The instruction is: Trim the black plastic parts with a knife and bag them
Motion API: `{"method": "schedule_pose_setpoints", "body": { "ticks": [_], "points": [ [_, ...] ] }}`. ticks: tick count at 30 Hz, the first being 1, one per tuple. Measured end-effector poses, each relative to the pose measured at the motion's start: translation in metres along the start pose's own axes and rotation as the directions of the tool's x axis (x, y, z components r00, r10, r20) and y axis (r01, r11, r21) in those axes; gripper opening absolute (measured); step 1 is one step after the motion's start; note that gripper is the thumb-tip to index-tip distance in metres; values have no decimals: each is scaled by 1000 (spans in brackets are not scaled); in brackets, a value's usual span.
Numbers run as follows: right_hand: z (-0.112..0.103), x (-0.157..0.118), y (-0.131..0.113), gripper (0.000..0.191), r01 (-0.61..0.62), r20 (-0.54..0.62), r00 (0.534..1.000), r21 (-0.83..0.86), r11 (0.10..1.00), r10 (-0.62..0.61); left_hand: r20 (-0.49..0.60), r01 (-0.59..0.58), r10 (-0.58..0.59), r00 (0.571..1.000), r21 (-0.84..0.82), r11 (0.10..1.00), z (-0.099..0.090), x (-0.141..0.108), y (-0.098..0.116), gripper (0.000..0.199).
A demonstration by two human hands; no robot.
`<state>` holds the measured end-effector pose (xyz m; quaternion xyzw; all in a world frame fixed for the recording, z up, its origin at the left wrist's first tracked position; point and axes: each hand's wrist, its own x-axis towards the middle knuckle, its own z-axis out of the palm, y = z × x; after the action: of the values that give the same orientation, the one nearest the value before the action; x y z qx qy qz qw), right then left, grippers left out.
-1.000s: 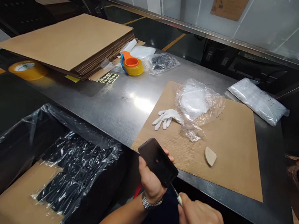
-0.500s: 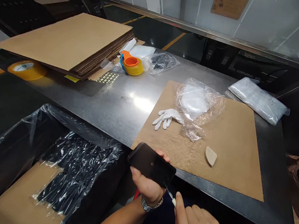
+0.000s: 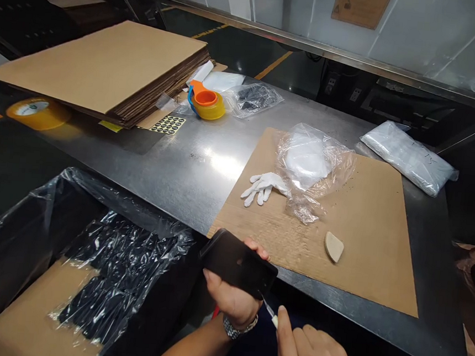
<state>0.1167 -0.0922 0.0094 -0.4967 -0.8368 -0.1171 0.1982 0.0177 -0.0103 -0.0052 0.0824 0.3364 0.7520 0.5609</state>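
Note:
A flat black rectangular piece is held in my left hand, thumb on its near edge and fingertips showing over the far edge. My right hand is closed round a thin tool with a white handle and a narrow metal blade. The tool's tip is at the near right corner of the black piece; whether it touches is too small to tell. Both hands are in front of the table's near edge. Beyond them, a beige rounded block and a white glove lie on a cardboard sheet.
An open clear bag with white contents lies on the cardboard, a wrapped packet behind it. Tape rolls and stacked cardboard stand at the left. Below left is a plastic-lined box of wrapped black pieces.
The view has shifted slightly. The black piece has tilted a little in my left hand, and the tool's tip stays by its corner.

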Motion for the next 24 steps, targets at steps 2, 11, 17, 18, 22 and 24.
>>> {"method": "schedule_pose_setpoints", "body": {
  "ticks": [2,11,17,18,22,24],
  "points": [
    [-1,0,0,34,20,28,999,-35,999,-19,-6,-5,5,1000,22,1000,-1,0,-2,41],
    [-6,0,16,29,-27,4,1000,-108,994,27,-165,333,-305,938,176,926,-4,6,-2,53],
    [-4,-7,30,28,-182,82,980,37,983,179,-187,587,-563,805,114,802,2,10,8,49],
    [-4,-9,31,29,-182,101,979,51,982,176,-182,613,-590,786,107,783,3,10,9,48],
    [-6,-16,32,31,-98,161,983,18,995,94,-175,650,-630,757,101,753,6,9,12,48],
    [-8,-17,30,30,-81,168,982,-24,996,84,-152,639,-623,768,106,762,5,9,12,48]
  ]
}}
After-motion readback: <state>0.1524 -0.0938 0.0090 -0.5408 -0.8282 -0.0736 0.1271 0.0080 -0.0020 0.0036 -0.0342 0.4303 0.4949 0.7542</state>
